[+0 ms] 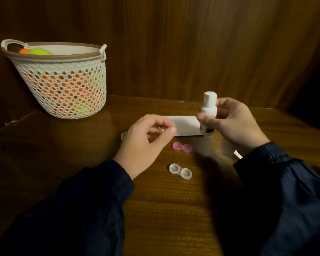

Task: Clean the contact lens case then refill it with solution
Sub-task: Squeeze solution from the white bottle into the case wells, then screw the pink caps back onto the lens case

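Solution bottle (208, 106) in right hand (235, 124), seemingly upright

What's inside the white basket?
The basket holds orange and yellow-green things; they show over its rim and through its holes. What they are, and anything beneath them, can't be told.

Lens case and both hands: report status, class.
Right hand grips white bottle, cap on. Left hand pinches something small, unclear. Lens case open on table; pink caps beside. Nothing blocking it.
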Motion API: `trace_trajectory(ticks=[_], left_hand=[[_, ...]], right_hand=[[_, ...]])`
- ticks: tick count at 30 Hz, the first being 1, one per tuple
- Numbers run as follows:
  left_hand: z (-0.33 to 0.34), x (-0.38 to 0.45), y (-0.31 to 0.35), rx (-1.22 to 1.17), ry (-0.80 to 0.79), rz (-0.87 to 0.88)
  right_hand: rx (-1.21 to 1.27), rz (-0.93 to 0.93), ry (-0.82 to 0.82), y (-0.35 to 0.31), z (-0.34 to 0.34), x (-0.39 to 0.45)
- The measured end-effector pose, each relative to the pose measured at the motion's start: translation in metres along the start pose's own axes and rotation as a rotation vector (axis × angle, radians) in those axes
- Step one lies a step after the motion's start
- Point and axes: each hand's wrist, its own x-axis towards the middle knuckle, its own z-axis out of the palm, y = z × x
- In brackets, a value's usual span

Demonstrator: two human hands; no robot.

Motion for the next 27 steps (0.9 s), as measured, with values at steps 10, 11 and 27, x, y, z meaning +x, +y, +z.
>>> trace_trajectory(ticks=[10, 11, 27], left_hand=[[0.012, -0.008, 0.003, 0.183, -0.148, 0.046], [0.011, -0.008, 0.004, 0.192, -0.155, 0.045], [0.008, -0.004, -0.002, 0.263, -0.105, -0.051]], right_hand=[[-0.478, 0.064, 0.22, 0.025, 0.0, 0.003], [-0.478, 0.072, 0.226, 0.024, 0.0, 0.002], [-0.693, -0.277, -0.313, -0.012, 0.017, -0.02]])
